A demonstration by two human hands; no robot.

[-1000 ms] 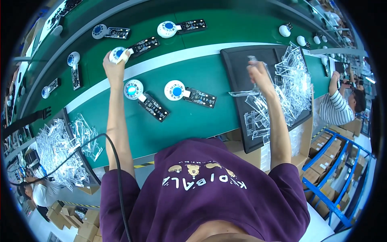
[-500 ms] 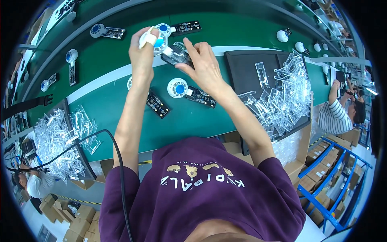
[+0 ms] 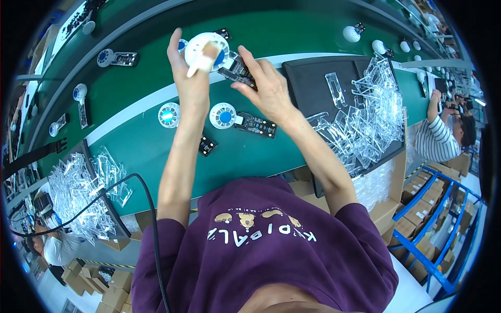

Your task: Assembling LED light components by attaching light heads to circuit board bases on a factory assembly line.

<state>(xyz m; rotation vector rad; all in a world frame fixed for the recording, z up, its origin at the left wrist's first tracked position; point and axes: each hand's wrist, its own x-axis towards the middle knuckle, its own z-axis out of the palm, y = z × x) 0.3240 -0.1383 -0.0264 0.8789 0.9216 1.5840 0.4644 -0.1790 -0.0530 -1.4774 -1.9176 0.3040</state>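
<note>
Device (image 3: 222, 59) is between both hands, left of the tray (image 3: 302, 78). The right hand (image 3: 269, 86) has its board (image 3: 240, 72) clamped between thumb and forefinger. The left hand (image 3: 192, 81) is at its round white head (image 3: 195, 48), one finger standing away; blur hides whether the others grip. Two more devices (image 3: 223, 116) lie on the bench (image 3: 250, 161), also left of the tray. Clear clips (image 3: 365, 117) heap on the tray; one loose clip (image 3: 335, 89) lies on the tray's left half. Right of the tray is a co-worker (image 3: 438, 138).
</note>
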